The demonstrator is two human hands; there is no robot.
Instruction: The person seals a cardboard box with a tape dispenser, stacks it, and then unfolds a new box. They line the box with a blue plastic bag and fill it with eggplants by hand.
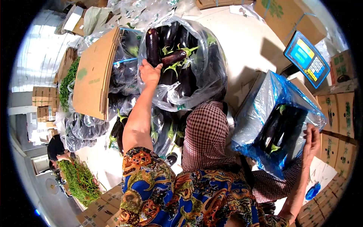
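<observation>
My left hand (150, 72) reaches into a large clear plastic bag (211, 83) full of dark purple eggplants. Its thumb and fingers are closed around the lower end of one eggplant (152, 47) at the bag's left side. Beside that one, a shorter eggplant (174, 57) with a green cap lies crosswise on the others. My right hand (311, 140) hangs by the right edge of a box lined with blue plastic (245, 125); its fingers are loosely bent and apart, with nothing seen in them. Several eggplants (281, 126) lie side by side inside the lined box.
A scale display (307, 58) stands behind the lined box. Flattened cardboard (92, 75) leans left of the bag, near more bagged eggplants (85, 126). Green peppers (81, 179) are piled at lower left, where another person (56, 151) bends. Stacked cartons (332, 149) line the right.
</observation>
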